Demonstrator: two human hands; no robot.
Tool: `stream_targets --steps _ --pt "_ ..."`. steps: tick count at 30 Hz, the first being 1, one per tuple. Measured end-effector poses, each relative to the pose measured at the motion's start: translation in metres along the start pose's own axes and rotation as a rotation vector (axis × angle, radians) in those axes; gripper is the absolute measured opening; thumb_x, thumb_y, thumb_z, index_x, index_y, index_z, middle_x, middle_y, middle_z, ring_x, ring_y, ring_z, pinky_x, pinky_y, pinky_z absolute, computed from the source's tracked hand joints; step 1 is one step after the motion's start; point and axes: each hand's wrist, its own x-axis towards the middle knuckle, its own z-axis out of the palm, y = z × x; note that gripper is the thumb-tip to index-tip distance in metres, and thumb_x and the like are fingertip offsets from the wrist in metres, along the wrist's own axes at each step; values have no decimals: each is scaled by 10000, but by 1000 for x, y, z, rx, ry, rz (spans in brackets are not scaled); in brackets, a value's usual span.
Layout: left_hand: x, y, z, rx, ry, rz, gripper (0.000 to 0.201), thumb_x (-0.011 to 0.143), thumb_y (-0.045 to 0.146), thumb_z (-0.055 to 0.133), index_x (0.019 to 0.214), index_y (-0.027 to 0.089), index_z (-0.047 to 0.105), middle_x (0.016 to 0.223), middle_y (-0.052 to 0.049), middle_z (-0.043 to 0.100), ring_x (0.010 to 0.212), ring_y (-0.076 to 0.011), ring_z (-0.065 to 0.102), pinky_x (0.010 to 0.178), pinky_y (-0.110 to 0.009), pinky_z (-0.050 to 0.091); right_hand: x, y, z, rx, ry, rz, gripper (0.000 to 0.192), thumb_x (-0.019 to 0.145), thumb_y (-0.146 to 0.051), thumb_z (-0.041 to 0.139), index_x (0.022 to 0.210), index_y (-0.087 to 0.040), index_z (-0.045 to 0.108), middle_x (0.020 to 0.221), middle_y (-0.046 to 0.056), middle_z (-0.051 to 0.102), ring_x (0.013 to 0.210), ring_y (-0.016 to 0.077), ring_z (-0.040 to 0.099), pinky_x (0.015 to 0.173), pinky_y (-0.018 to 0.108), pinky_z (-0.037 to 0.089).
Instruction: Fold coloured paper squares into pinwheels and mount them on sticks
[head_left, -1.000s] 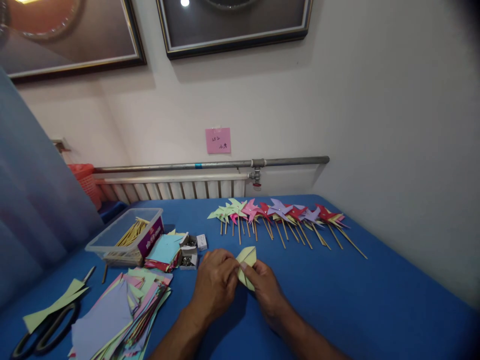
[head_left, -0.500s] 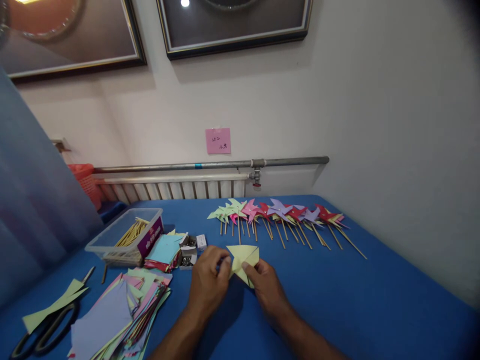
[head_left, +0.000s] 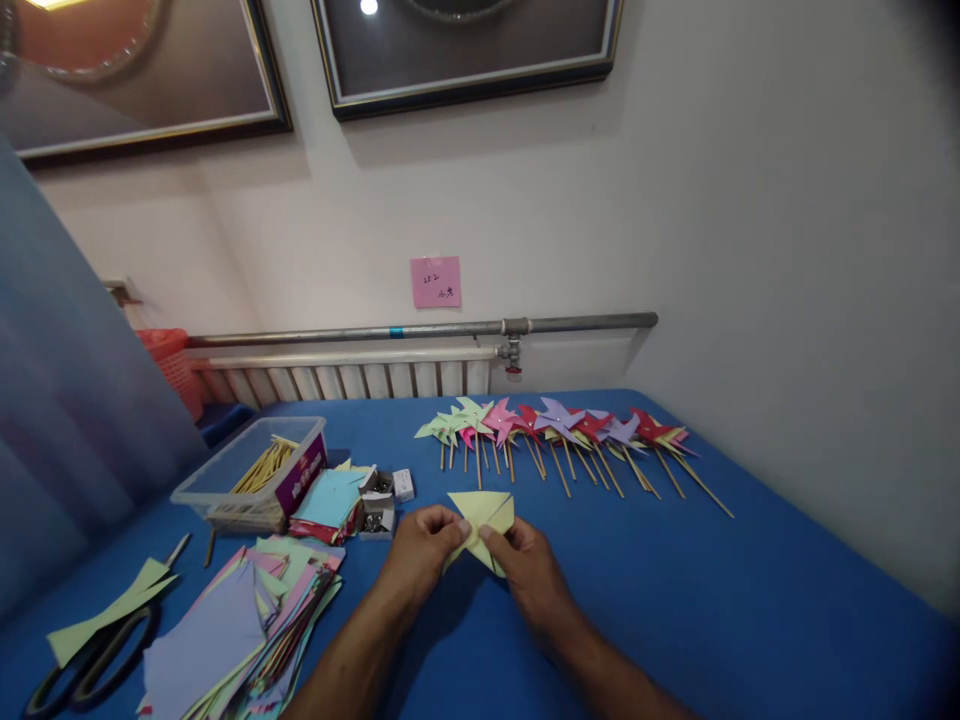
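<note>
Left hand has moved its thumb onto the yellow pinwheel paper, so now it and the right hand both've got it pinched, pinwheels lying beyond.

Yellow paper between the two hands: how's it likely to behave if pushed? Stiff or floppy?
Probably light and fairly floppy: the yellow paper looks like a thin sheet, with cuts running in from its edge. The bent-in flaps may spring open if released, since the left hand and right hand pinch it near the middle.
</note>
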Motion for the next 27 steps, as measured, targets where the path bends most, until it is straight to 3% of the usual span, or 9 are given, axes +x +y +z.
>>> stream_targets --steps 6,14,27 --pt "0 -1 0 9 18 -7 402 596 528 846 666 170 675 537 30 588 486 -98 436 521 -246 297 3 1 -1 -62 18 -8 414 762 -532 829 976 -179 812 846 83 824 832 298 753 725 364 568" --pt "7 -16 2 -6 15 13 472 559 550 882 572 199 567 495 43 521 458 -75 378 488 -238 251 3 1 2 -85 0 -21 422 739 -543 838 950 -178 816 825 73 827 771 283 745 701 358 557" --pt "13 -26 3 -112 53 -43 498 488 506 935 575 187 562 492 23 569 438 -76 422 480 -223 276 4 6 1 -96 -7 -15 430 764 -548 842 981 -179 804 872 77 838 802 288 758 689 349 557"
